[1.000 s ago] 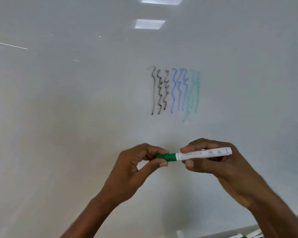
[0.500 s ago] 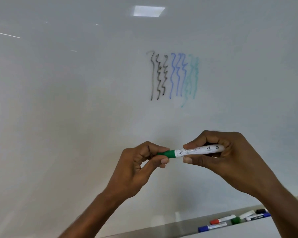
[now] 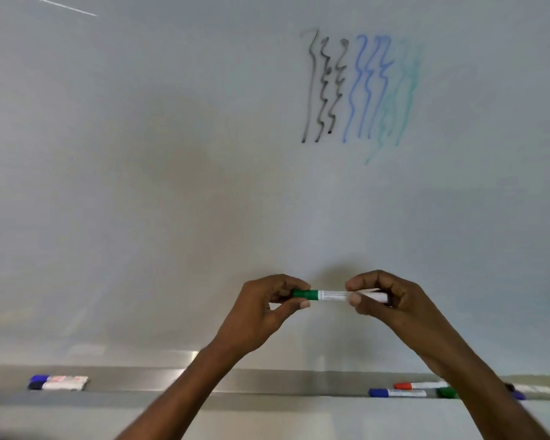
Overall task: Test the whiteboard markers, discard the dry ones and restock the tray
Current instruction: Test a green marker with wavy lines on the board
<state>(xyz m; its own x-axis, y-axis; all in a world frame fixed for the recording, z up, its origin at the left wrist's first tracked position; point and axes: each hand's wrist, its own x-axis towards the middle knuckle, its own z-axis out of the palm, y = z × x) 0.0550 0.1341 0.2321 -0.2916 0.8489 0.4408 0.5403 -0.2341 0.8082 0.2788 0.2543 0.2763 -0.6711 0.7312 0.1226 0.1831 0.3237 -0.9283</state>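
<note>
Green-capped white plastic whiteboard marker point(image 3: 331, 295) is held level before the glossy whiteboard point(image 3: 172, 185), well above the metal tray point(image 3: 267, 381). Left hand point(image 3: 261, 309) fingers pinch its cap; right hand point(image 3: 391, 300) fingers curl round the barrel. Likely light, stiff and smooth: best held mid-barrel.

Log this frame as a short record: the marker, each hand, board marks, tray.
marker: held level before the whiteboard
left hand: pinches its green cap end
right hand: grips its white barrel
board marks: black, blue and fainter green squiggles
tray: marker pair at left; marker group with red, blue, green caps at right
</note>
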